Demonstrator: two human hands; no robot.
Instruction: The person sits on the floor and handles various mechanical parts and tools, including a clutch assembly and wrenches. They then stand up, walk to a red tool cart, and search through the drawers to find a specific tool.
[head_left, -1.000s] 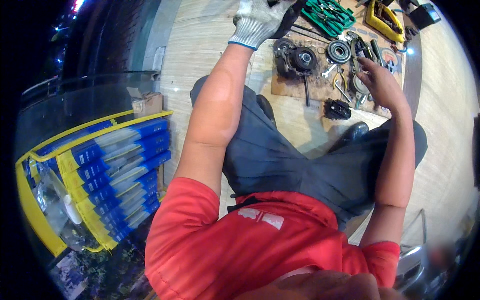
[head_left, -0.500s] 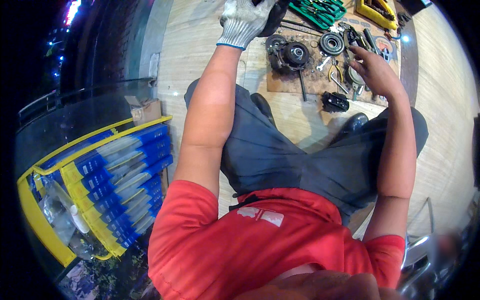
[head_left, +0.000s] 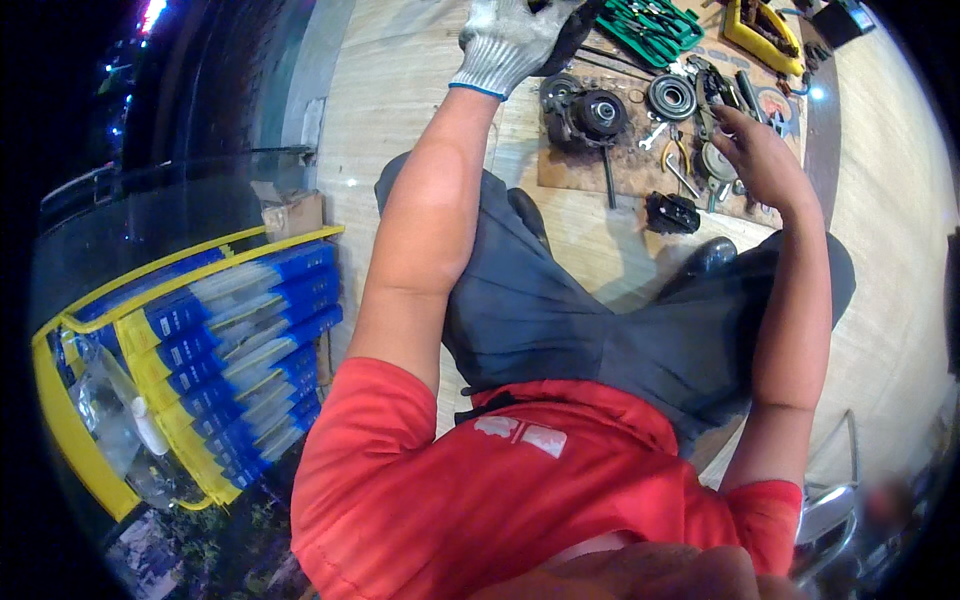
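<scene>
My left hand point(head_left: 508, 45), in a white knit glove with a blue cuff, is at the top edge, closed on a dark object point(head_left: 570, 45) that is mostly cropped. My bare right hand point(head_left: 755, 155) hovers at or touches a worn metal strip point(head_left: 705, 115), fingers loosely curved and apart. Beneath and around it lie a round silver part point(head_left: 717, 163), yellow-handled pliers point(head_left: 677, 155), a small wrench point(head_left: 655, 134) and a ringed bearing-like part point(head_left: 671, 98). Left of these sits a greasy black hub assembly point(head_left: 600, 115) with a rod; a small black block point(head_left: 672, 213) lies nearer me.
A stained board point(head_left: 630, 178) carries the parts on the pale floor. Behind are a green tool case point(head_left: 645, 25), a yellow tray point(head_left: 760, 35) and a black box point(head_left: 842, 18). At my left stand a yellow rack point(head_left: 45, 400) of blue packages and a cardboard box point(head_left: 293, 213).
Both hands stay in much the same places, my right fingers shifting slightly by the metal strip. The whole view moves a little up, then back down.
</scene>
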